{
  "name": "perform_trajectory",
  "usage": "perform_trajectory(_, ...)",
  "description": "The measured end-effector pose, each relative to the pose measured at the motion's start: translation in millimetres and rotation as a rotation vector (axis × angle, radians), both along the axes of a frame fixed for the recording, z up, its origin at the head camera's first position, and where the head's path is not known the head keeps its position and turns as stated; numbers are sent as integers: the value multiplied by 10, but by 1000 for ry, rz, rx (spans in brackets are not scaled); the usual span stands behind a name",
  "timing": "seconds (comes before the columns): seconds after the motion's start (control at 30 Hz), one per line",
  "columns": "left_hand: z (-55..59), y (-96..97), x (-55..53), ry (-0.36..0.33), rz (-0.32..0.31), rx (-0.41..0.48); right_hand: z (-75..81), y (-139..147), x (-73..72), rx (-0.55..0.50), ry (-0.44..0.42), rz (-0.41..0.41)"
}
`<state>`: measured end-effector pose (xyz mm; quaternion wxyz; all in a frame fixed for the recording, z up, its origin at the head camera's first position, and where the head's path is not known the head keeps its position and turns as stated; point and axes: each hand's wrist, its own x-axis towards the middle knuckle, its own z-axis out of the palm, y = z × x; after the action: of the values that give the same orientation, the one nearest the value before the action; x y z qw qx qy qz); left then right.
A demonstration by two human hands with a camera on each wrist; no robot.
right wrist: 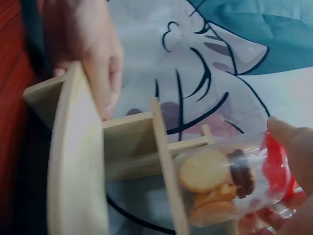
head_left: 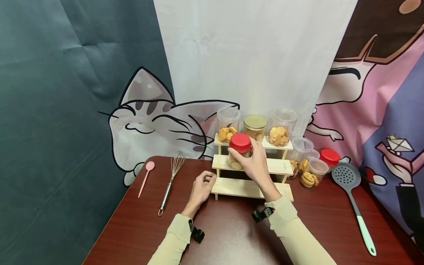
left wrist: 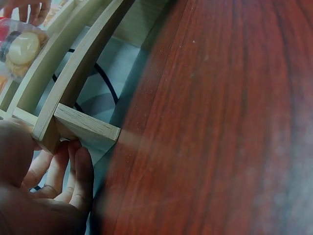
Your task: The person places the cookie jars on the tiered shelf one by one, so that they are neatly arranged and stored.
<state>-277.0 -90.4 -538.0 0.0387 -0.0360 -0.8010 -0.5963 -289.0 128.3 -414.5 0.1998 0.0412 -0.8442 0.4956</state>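
Observation:
My right hand [head_left: 257, 162] grips a clear jar of cookies [right wrist: 215, 183] by its red lid [head_left: 240, 142], thumb and fingers on opposite sides. The jar is upright at the left part of the middle tier of a wooden three-tier stand [head_left: 251, 187]; its base meets the tier in the right wrist view. At the left end of the lowest tier, my left hand [head_left: 202, 187] pinches the board, thumb over it and fingers [left wrist: 83, 176] curled beneath. On the top tier stand two clear-lidded jars [head_left: 228, 123] [head_left: 282, 127] and a gold-lidded jar [head_left: 255, 127].
Right of the stand cluster several cookie jars [head_left: 314, 171], one with a red lid [head_left: 329, 157]. A grey slotted turner [head_left: 352, 195] with a mint handle lies farther right. To the left lie a whisk [head_left: 170, 182] and a pink spoon [head_left: 145, 178]. A printed curtain [head_left: 258, 55] hangs behind.

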Motion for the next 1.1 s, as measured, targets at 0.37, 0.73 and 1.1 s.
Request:
perform_trajectory(0.37, -14, 36, -29, -1, -12, 6, -97, 53, 13, -76, 11, -80)
perform_trajectory(0.73, -16, 31, -31, -6, 1, 6, -316, 219, 237, -151, 31, -35)
perform_trajectory(1.1, -29, 19, -21, -4, 14, 19, -578, 1030, 483, -40, 193, -194)
